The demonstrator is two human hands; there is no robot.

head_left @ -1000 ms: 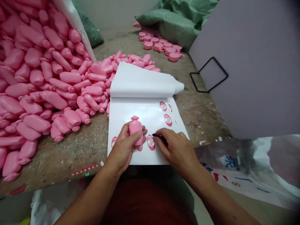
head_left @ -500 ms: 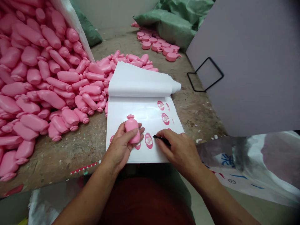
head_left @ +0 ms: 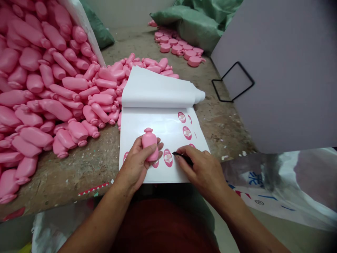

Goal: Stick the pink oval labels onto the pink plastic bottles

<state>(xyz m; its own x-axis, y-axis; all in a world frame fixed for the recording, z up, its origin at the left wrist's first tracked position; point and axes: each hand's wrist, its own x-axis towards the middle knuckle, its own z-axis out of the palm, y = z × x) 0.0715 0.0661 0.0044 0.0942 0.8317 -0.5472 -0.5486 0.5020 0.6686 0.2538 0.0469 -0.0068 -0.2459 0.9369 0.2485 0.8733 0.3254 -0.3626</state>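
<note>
My left hand (head_left: pixel 139 163) is closed around a small pink plastic bottle (head_left: pixel 149 142), held upright over a sheet of stickers (head_left: pixel 160 123). The thumb lies across the bottle's front and the fingertips show on its far side. Between the fingers of my right hand (head_left: pixel 196 163) is a slim black pointed tool (head_left: pixel 181 157) that looks like tweezers; its rear part is hidden in the palm. Its tip is just right of an oval pink sticker (head_left: pixel 168 158). More oval stickers (head_left: pixel 187 133) sit along the sheet's right side, and others are partly covered by my left hand.
A large heap of pink bottles (head_left: pixel 76 84) spills from the left across the worn table (head_left: pixel 86 154). White backing pages (head_left: pixel 158 89) are folded over behind the stickers. Round pink pieces (head_left: pixel 189 54) lie by a green sack (head_left: pixel 189 26). A black wire stand (head_left: pixel 233 82) is at right, against a grey panel (head_left: pixel 284 77).
The view has shifted very slightly. Both hands keep nearly the same pose, with the bottle and the black tool still held in place.
</note>
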